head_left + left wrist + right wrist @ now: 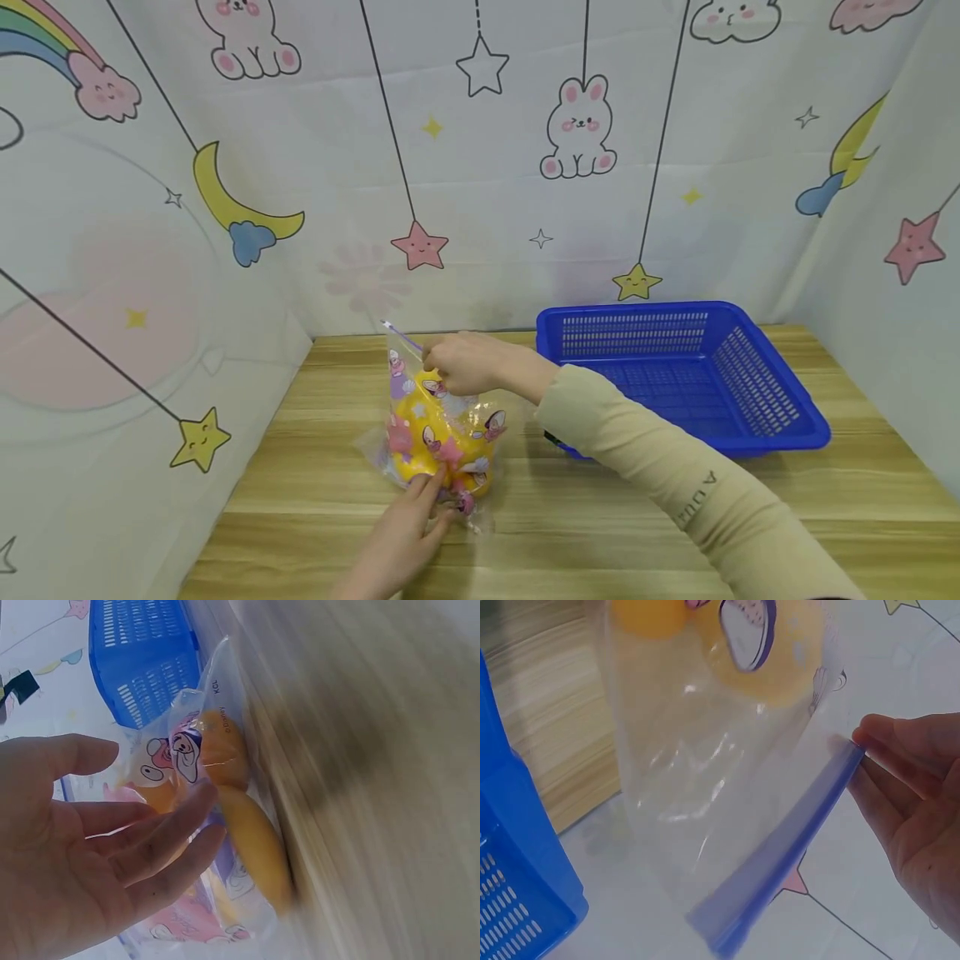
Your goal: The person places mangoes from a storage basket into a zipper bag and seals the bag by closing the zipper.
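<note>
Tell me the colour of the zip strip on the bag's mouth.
Blue-purple; the zip strip shows best in the right wrist view.

Nursery-like booth: cartoon backdrop (480, 167)

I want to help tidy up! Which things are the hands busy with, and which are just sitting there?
Busy with: printed zip bag of yellow fruit; right hand pinches its purple zip strip; left hand touches its bottom.
Just sitting: blue basket, wooden table.

Wooden table (637, 525) with bag (442, 433), basket (678, 375)
</note>
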The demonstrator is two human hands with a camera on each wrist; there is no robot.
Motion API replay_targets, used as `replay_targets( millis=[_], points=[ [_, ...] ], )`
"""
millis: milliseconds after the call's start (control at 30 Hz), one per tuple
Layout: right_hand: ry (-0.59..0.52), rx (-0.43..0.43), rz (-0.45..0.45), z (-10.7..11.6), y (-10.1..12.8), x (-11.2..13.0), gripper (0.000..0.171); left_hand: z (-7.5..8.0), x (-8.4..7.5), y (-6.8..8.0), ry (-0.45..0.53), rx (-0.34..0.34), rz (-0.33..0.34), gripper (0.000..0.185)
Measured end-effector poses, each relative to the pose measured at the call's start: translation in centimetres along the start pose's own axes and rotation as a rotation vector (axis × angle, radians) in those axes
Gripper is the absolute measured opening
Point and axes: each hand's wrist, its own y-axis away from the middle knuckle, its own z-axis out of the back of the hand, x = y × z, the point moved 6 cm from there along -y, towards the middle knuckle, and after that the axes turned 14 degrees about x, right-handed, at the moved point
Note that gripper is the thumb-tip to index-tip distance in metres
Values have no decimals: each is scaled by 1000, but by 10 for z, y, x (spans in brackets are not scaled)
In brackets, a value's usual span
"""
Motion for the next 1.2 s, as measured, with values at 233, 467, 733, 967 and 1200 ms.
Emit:
replay_targets(
  millis=[233, 467, 733, 967, 1200],
  points=[
    [28, 8, 11, -4, -6, 2, 35, -4, -9, -7, -39, 51, 16, 61],
    [25, 16, -6, -7, -8, 1, 35, -1, -15, -14, -122, -2, 2, 55],
    [-40, 33, -38, -15, -13, -3, 37, 5, -14, -25, -311, -175, -33, 49],
    [-61, 25, -43, -18, -17, -7, 34, 10, -15, -32, -493, -300, -106, 43],
    [-91, 28, -42, -22, -23, -11, 37, 14, -13, -43, -567, -307, -127, 40]
  ],
)
